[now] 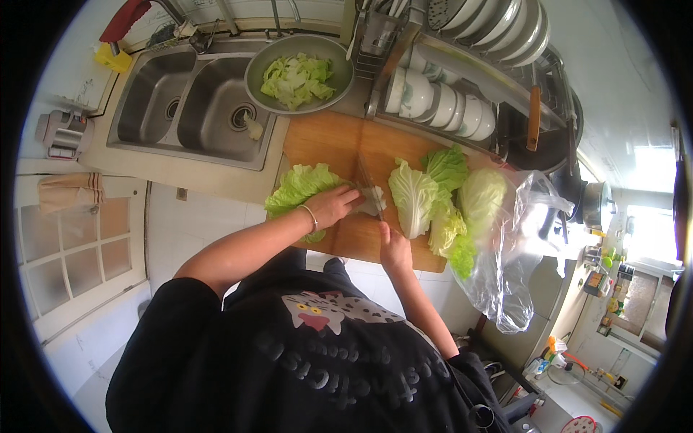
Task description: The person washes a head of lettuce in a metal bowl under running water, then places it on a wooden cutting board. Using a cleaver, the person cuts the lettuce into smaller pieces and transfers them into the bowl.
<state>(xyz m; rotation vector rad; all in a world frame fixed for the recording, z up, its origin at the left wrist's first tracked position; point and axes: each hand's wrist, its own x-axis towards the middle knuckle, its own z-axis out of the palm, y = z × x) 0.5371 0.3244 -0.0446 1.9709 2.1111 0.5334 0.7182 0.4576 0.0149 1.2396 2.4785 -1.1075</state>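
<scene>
My left hand (333, 207) presses a napa cabbage leaf (303, 187) onto the wooden cutting board (325, 135), its fingers on the white stem. In my right hand (396, 250) is a kitchen knife (370, 178), its blade pointing away from me across the stem end. A small piece of white stem (380, 199) lies at the blade. Loose cabbage leaves (414, 197) rest on the board's right part, beside a cabbage head (483, 195) at a clear plastic bag (503, 287). Cut leaf pieces (298, 81) fill part of a round metal bowl (342, 81).
Behind the board, a dish rack (379, 81) holds white bowls (417, 97) and plates (506, 27). A double sink (187, 108) is at the left, with a cabbage scrap (253, 128) near its drain. A dark wok (520, 146) stands at the right.
</scene>
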